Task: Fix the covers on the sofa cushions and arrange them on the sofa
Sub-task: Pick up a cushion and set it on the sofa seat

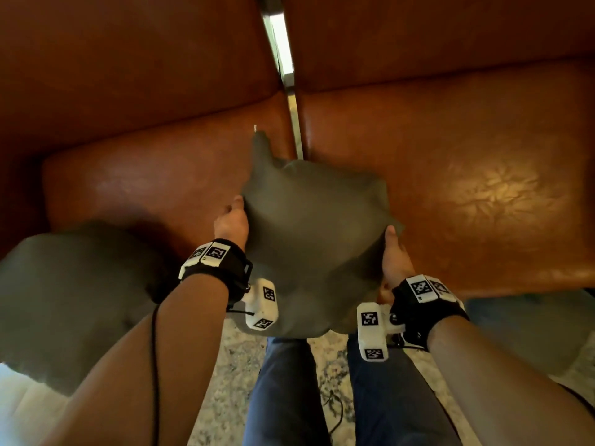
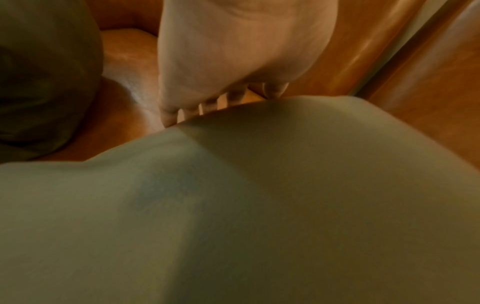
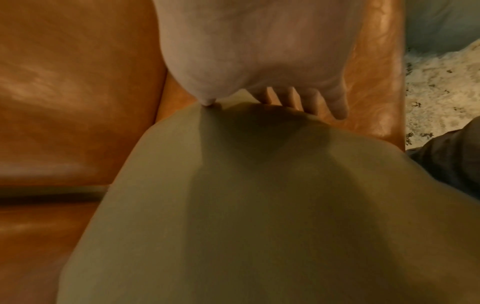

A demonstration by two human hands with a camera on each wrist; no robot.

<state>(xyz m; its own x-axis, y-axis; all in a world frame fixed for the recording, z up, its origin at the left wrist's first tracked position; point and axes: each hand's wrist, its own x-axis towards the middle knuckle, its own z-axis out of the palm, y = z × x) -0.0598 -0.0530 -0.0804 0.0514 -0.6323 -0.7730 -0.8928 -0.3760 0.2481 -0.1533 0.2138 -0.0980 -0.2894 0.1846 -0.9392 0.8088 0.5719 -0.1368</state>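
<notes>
Cushion (image 1: 309,246): grey-green, held up in both hands in front of the brown leather sofa (image 1: 467,188), over the gap between its two seat pads. Can't tell whether the far edge touches the seat.
Left hand (image 1: 231,222): grips the left edge, thumb on top, fingers (image 2: 207,105) curled behind.
Right hand (image 1: 394,255): grips the right edge the same way, fingers (image 3: 285,96) wrapped underneath.
Cover: far corner (image 1: 259,146) sticks up limp and looks unfilled. Zip not visible.
Step (my read): seating the insert in the cover.
How: pinch fabric on both sides, shake the fill toward that corner, tug the seams square, then set it against the backrest.
Risk: pulling one side only skews the cover.
Second cushion (image 1: 74,300): same colour, on the sofa's left end.
</notes>
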